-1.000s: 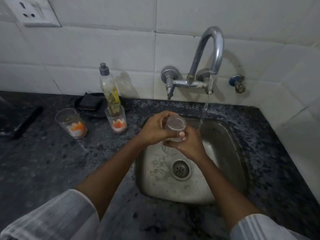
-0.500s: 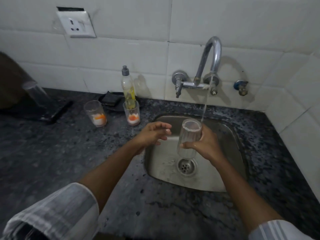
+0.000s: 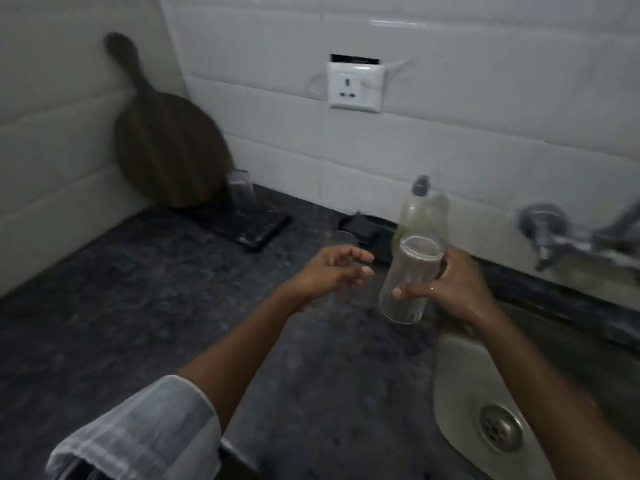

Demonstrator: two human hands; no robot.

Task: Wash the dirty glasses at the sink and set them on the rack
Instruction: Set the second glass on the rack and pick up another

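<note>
The right hand (image 3: 450, 289) grips a clear ribbed drinking glass (image 3: 408, 278) around its lower half, thumb across the near face and fingers curled behind; the glass tilts with its mouth up and toward the far wall. It is held in the air above the dark speckled stone counter (image 3: 138, 306), just left of the steel sink basin (image 3: 460, 393), and touches nothing else. The left hand (image 3: 332, 271) hovers empty just beside it, fingers loosely spread and slightly bent, apart from the glass.

Far left on the counter lies a flat black drying rack (image 3: 256, 226), with one clear glass already inverted (image 3: 240, 188) at its far end, close to a round dark wooden board (image 3: 166, 147) that leans in the corner. Between rack and hands stands another tumbler (image 3: 341, 239), too blurred to tell its contents. A clear soap bottle with a grey cap (image 3: 420, 202) stands behind the held glass, a black sponge tray (image 3: 367, 230) beside it. A white wall socket (image 3: 355, 85) sits on the tiles; part of a chrome tap (image 3: 568, 237) shows at far right.

Judged step: carrying the rinsed glass to the rack. To do it well, the glass should be turned mouth down before it is lowered, passed clear of the standing tumbler and the bottle, and set flat beside the inverted one without knocking it. A wet ribbed wall probably slips, so a firm grip, or support from the free left hand, would be prudent.
</note>
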